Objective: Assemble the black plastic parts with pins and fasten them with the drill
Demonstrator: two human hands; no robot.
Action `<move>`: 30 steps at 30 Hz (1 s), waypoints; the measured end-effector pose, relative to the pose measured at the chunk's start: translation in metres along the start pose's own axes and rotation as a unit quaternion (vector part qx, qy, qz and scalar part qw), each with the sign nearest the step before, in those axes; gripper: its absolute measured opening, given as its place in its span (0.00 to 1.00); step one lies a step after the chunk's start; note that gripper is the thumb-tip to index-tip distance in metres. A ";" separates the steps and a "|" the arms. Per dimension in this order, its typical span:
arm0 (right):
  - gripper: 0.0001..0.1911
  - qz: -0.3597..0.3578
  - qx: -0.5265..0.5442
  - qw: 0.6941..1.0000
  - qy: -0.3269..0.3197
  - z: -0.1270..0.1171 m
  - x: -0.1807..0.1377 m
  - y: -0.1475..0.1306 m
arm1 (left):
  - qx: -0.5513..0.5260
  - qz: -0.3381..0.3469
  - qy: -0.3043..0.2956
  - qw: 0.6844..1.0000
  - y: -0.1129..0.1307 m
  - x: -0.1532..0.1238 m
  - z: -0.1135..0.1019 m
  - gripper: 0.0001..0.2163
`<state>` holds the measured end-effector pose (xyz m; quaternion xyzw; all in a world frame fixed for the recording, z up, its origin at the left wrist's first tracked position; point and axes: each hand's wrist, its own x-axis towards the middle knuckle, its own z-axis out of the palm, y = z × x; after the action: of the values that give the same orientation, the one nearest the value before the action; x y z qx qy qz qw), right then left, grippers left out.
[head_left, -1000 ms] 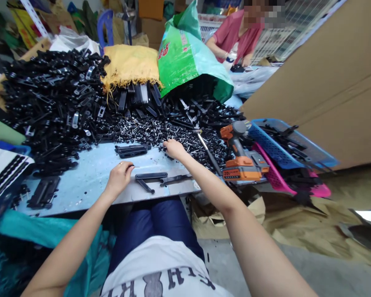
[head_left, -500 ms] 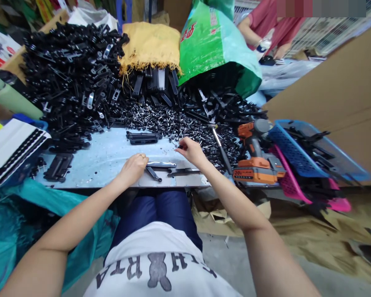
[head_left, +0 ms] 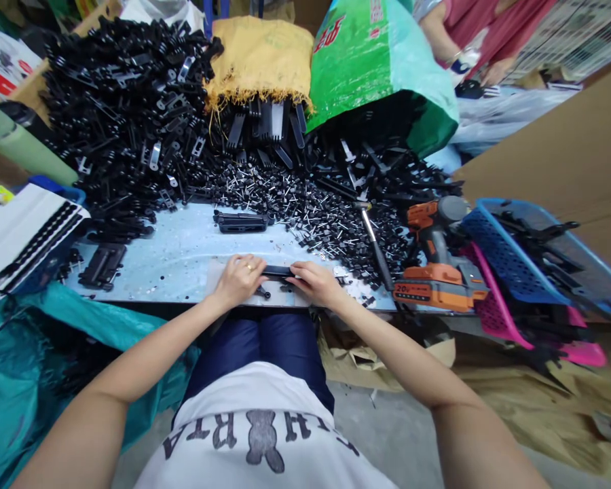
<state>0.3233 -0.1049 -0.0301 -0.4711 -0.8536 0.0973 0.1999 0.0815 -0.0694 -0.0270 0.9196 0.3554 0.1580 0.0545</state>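
Observation:
A long narrow black bar-shaped part (head_left: pixel 278 271) lies crosswise at the front edge of the bench, between my two hands. My left hand (head_left: pixel 242 278) has its fingers closed on the left end. My right hand (head_left: pixel 314 282) pinches the right end; anything small inside those fingers is hidden. Just below the bar, a black arm with a round end (head_left: pixel 263 293) shows partly. A stacked black part (head_left: pixel 242 222) rests farther back. Behind it spreads a heap of small black-headed pins (head_left: pixel 295 197) with pale shanks.
An orange cordless drill (head_left: pixel 428 272) and a hammer (head_left: pixel 377 248) lie to the right. Blue (head_left: pixel 514 255) and pink (head_left: pixel 489 309) baskets hold black parts. A large heap of black parts (head_left: pixel 127 102) fills the back left, beside yellow (head_left: pixel 259 58) and green (head_left: pixel 354 61) sacks. Another person's hands show at back right.
My right hand has come from the pin heap toward me, onto the bar's right end. My left hand has shifted slightly right, still on the bar. The view has tilted a little.

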 end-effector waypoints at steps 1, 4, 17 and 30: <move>0.15 -0.002 0.015 1.000 0.013 0.004 -0.007 0.003 | -0.010 0.022 -0.020 1.000 0.005 0.005 0.002 0.17; 0.20 0.007 0.038 0.999 0.025 0.012 -0.023 0.012 | -0.020 0.052 -0.084 0.995 0.016 0.018 0.007 0.23; 0.22 -0.003 0.028 1.000 -0.008 0.009 -0.020 0.026 | -0.042 -0.027 -0.061 0.997 0.038 0.025 0.020 0.19; 0.35 -0.127 -0.124 0.983 -0.040 -0.053 -0.006 -0.029 | -0.021 0.058 0.020 0.998 0.025 -0.006 -0.039 0.23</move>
<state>0.3271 -0.1268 0.0261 -0.3755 -0.9194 -0.0171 0.1162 0.0800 -0.0920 0.0140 0.9341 0.2988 0.1865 0.0575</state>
